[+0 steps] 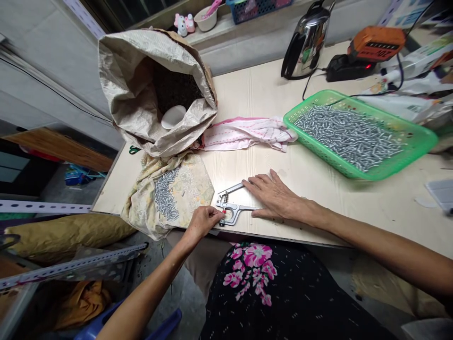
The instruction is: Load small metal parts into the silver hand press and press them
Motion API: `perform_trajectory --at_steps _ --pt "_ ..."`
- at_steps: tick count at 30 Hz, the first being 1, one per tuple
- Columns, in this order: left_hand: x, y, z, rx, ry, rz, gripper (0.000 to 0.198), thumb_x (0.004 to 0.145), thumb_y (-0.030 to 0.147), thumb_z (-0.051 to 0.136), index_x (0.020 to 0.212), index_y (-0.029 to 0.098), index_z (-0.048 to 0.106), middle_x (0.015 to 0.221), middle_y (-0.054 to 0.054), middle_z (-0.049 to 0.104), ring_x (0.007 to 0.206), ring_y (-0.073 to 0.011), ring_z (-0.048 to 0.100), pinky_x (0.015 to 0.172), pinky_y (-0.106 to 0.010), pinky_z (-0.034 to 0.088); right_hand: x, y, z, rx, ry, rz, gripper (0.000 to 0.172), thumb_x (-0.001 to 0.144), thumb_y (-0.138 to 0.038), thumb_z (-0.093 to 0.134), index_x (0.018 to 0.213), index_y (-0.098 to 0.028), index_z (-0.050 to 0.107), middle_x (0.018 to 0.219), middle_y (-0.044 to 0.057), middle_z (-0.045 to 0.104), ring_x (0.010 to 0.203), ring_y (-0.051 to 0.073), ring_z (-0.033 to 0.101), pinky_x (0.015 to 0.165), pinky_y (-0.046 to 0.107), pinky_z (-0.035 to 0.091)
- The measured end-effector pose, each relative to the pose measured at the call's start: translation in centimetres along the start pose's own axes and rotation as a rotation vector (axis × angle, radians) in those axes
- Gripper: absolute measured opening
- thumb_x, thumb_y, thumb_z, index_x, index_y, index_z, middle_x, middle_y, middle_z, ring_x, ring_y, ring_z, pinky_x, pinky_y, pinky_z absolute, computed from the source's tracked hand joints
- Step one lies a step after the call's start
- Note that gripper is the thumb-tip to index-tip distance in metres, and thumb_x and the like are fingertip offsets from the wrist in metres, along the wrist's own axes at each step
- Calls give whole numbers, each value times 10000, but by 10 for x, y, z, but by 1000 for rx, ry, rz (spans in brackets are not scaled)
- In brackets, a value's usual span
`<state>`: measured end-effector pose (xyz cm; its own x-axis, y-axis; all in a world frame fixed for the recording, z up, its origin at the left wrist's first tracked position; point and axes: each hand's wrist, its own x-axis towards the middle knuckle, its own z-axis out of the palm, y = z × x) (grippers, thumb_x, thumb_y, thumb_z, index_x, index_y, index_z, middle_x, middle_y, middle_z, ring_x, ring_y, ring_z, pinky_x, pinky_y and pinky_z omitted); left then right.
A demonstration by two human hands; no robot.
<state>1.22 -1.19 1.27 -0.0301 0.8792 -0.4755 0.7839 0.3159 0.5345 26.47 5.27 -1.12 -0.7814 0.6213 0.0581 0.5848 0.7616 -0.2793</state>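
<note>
A silver pair of hand press pliers (233, 208) with a spring and a red part at its jaw lies on the table near the front edge. My right hand (274, 196) spans its spread handles, fingertips on the upper one and thumb by the lower one. My left hand (203, 221) is closed in a pinch at the jaw; what the fingertips hold is too small to make out. Left of the pliers, a heap of small silver metal pins (166, 196) rests on a patterned cloth (194, 177).
A green basket (375, 174) of similar metal pieces stands at right. Behind are a large open sack (120, 94) with a white dish (173, 116) inside, a pink-white towel (244, 134), a kettle (307, 42) and an orange battery (377, 43) on a charger.
</note>
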Motion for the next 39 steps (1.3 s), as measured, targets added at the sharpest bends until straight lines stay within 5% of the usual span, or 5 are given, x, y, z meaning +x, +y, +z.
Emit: perform_trajectory --at_steps 11,17,28,34,39 --pt "-15 7 13 189 345 310 236 914 340 549 847 148 669 874 -79 654 833 -199 608 762 -306 481 -5 -15 -5 54 9 27 696 836 -334 667 1424 -149 344 1176 148 593 1062 301 502 1038 581 299" --pt "15 42 29 428 131 723 576 841 287 683 1349 181 433 1396 -157 495 1268 -287 460 1035 -469 427 -11 -9 11 100 107 29 862 822 -446 656 1487 -151 193 1263 166 550 1129 321 492 1026 563 335" --pt "33 62 26 586 -20 679 242 873 259 650 1095 185 591 1034 -66 615 1010 -235 537 863 -367 479 -15 -6 4 10 76 83 149 895 -306 623 927 -165 585 909 72 594 849 222 513 732 345 382" --pt "30 61 35 604 27 662 114 928 272 572 929 174 630 906 -57 625 923 -224 541 812 -351 474 -11 -9 13 19 26 61 155 957 -244 523 834 -171 583 822 48 602 789 200 507 707 333 359" --pt "22 52 40 555 135 659 348 893 277 627 1207 147 553 1156 -112 631 1069 -253 560 915 -389 496 -10 -1 -7 25 -5 85 284 841 -367 697 995 -147 603 976 88 605 901 238 513 749 345 372"
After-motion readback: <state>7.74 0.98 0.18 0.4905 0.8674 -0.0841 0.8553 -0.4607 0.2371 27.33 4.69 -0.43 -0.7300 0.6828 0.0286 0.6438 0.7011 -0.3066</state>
